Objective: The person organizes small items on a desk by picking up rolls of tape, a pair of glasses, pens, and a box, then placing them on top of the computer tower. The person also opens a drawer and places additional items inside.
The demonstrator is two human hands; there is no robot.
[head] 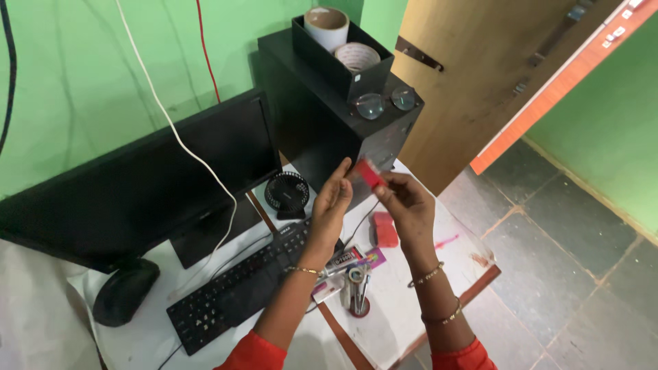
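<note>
- At the bottom edge of the frame, two forearms in red-orange sleeves rise toward the centre, with thin gold bangles at the wrists.
- Just left of the forearms, a black keyboard (236, 288) lies slanted on the white table (404, 308), with a black mouse (125, 291) further left, in the lower left of the frame.
- Between the forearms stands a small pen holder (356, 291), and a flat pink packet (356, 260) lies just above it.
- A red eraser-like block (386, 231) lies on the table under the right wrist.
- In the centre of the frame, the right hand (408, 202) pinches a small red object (370, 173) between thumb and fingertips, held up in the air above the table.
- The left hand (334, 202) is beside it with fingers loosely extended, the fingertips near the red object; whether they touch it cannot be told.
- Behind the left hand sits a small black desk fan (286, 194).
- A black monitor (137, 185) fills the left middle of the frame, with a white cable hanging across it.
- Behind the hands stands a black computer tower (315, 116), with a pair of glasses (385, 103) on top and a black box (322, 58) holding tape rolls (327, 26).
- At the upper right is a wooden door (480, 75), with a grey tiled floor below it.
</note>
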